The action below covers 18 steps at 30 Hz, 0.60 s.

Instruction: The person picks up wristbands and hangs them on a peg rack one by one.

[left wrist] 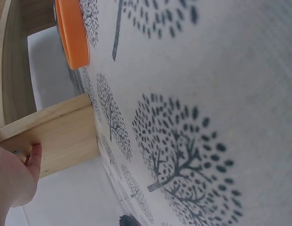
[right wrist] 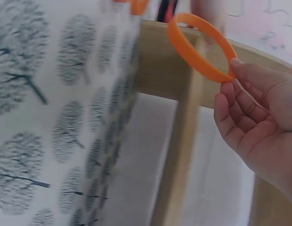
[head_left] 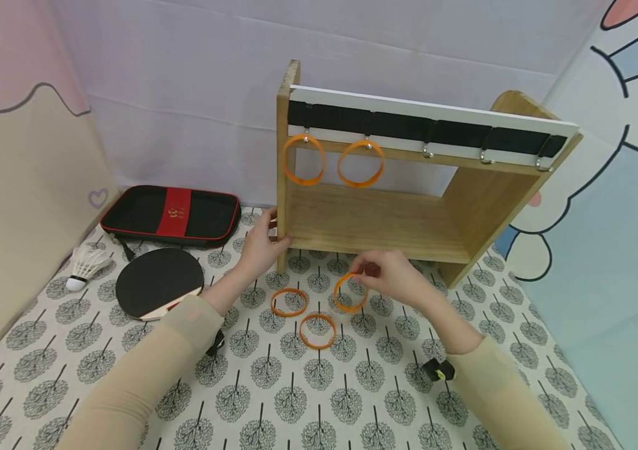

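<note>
My right hand [head_left: 394,278] pinches an orange silicone wristband [right wrist: 202,49] between thumb and fingertips, raised in front of the wooden shelf rack [head_left: 375,219]. My left hand [head_left: 259,247] grips the rack's left side panel [left wrist: 70,134] low down, its thumb on the front edge and fingers on the outer side. Two orange wristbands [head_left: 304,160] hang from the two leftmost hooks on the rack's front rail; the hooks [head_left: 486,157] to the right carry nothing. Two more wristbands [head_left: 318,331] lie flat on the tablecloth, in front of the rack.
Left of the rack lie a black and red zip case [head_left: 206,215], a black table tennis bat [head_left: 158,281] and a white shuttlecock [head_left: 87,265]. The tree-patterned cloth [head_left: 319,406] covers the table. Hanging fabric [head_left: 184,94] stands behind and at both sides.
</note>
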{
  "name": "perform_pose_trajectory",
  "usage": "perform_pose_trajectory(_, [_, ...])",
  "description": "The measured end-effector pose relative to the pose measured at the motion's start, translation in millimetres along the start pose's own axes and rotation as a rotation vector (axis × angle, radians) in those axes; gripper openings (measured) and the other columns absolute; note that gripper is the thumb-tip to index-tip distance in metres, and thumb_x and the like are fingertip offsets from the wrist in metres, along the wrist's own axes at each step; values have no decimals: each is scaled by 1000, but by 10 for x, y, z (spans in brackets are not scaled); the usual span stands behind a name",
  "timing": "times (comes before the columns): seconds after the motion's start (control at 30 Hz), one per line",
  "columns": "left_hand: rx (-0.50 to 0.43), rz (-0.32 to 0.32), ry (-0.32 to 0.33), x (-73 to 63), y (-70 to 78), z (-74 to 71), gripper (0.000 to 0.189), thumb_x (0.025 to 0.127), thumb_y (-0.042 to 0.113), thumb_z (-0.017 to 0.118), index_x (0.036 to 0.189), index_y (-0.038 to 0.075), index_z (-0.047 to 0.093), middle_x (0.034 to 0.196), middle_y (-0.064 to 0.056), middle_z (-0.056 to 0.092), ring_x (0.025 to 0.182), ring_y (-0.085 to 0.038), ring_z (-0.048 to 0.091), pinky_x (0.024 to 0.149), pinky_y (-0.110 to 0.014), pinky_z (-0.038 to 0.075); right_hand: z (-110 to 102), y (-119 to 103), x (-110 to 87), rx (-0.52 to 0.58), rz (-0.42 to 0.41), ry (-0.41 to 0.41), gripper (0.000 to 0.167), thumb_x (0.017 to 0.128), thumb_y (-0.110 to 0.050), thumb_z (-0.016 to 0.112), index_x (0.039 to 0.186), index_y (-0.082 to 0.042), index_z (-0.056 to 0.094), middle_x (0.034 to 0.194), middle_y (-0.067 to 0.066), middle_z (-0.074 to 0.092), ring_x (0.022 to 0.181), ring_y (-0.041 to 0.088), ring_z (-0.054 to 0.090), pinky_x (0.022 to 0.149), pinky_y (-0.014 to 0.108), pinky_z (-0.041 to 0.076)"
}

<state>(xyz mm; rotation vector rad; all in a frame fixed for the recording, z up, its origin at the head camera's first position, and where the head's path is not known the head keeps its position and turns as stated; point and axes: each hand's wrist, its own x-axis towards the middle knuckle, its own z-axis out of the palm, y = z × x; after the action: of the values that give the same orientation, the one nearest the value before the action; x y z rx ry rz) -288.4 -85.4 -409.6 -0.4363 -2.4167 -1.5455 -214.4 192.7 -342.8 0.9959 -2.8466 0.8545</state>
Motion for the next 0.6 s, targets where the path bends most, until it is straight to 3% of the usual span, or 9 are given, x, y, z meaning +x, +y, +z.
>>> perform_pose_trajectory(0.17, [-5, -2, -2, 3, 0, -4, 62, 88, 15, 63, 142, 10, 34, 139, -11, 44, 122, -26, 50, 89, -35, 55, -178, -118, -71, 103, 21, 77, 8, 83, -14, 72, 90, -12, 67, 84, -3, 67, 72, 9, 61, 63, 21, 57])
perform_pose_trajectory(0.4, [-12, -1, 2, 11, -5, 0, 61, 87, 14, 64, 141, 10, 35, 138, -11, 45, 122, -27, 50, 89, -33, 56, -418, -221, -155, 270, 51, 197, 11, 83, -14, 73, 91, -11, 66, 84, 1, 67, 73, 14, 64, 62, 23, 56])
perform_pose_trajectory(0.6, [-16, 2, 2, 4, -4, -3, 62, 87, 14, 64, 141, 10, 35, 138, -11, 46, 122, -27, 50, 90, -34, 55, -558, -306, -210, 509, 68, 315, 14, 83, -6, 71, 93, -1, 64, 86, 5, 65, 70, 22, 63, 62, 27, 59])
